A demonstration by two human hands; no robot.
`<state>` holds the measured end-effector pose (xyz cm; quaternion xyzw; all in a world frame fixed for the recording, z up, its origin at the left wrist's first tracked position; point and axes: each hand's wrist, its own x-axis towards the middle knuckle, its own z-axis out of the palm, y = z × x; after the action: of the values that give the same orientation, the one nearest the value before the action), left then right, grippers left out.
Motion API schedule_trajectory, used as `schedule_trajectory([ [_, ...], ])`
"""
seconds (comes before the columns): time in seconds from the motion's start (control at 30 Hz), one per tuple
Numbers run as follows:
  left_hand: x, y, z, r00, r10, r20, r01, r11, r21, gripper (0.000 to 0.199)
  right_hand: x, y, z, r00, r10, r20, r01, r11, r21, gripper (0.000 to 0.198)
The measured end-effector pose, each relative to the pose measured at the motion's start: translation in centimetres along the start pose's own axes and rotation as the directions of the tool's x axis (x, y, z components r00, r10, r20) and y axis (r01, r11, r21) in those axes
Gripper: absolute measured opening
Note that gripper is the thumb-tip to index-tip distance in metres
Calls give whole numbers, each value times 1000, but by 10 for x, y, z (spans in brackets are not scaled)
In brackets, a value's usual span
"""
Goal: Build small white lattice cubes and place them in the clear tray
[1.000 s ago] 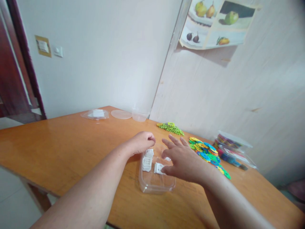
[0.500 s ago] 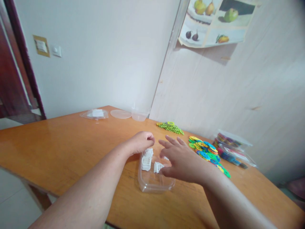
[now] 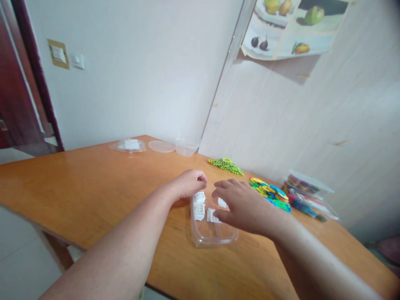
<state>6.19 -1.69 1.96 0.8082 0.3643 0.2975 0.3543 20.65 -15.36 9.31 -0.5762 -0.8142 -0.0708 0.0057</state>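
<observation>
A clear plastic container (image 3: 215, 242) lies on the table in front of me, with several white latticed plastic pieces (image 3: 199, 211) inside it. My left hand (image 3: 190, 183) is at its far left corner, fingers curled in toward the thumb; what they hold, if anything, is hidden. Over the container's right side hovers my right hand (image 3: 243, 206), palm down. Its fingers are bent and the thumb stands apart from them, near a white piece (image 3: 213, 215) in the middle. Another white piece (image 3: 221, 202) shows partly behind this hand.
Beyond the hands lie a heap of green pieces (image 3: 225, 166) and a pile of coloured discs (image 3: 271, 196). Clear boxes of colourful items (image 3: 308, 196) are stacked at the right. A clear tub (image 3: 186, 148), a round lid (image 3: 161, 146) and a clear package (image 3: 129, 145) sit along the back.
My right hand's fingers have drawn closer together and lower over the container. The left hand stays curled at the corner. The view has shifted slightly, and the container sits farther right in it.
</observation>
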Motion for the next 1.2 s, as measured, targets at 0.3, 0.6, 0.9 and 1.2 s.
schedule_trajectory([
  [0.3,-3,11,-6,991,114,-69,-114,993,8,20,-39,27,56,748,539,-387,-264,777,572,32],
  [0.6,-12,25,-5,977,178,-115,-164,979,120,20,-43,36,110,723,615,-315,-132,569,811,37],
  [0.9,-27,71,-6,962,151,228,-252,813,525,20,-36,50,121,702,634,-325,-57,504,862,37],
  [1.2,-32,107,15,883,42,468,-387,629,674,23,-33,49,124,711,621,-329,-51,512,857,40],
])
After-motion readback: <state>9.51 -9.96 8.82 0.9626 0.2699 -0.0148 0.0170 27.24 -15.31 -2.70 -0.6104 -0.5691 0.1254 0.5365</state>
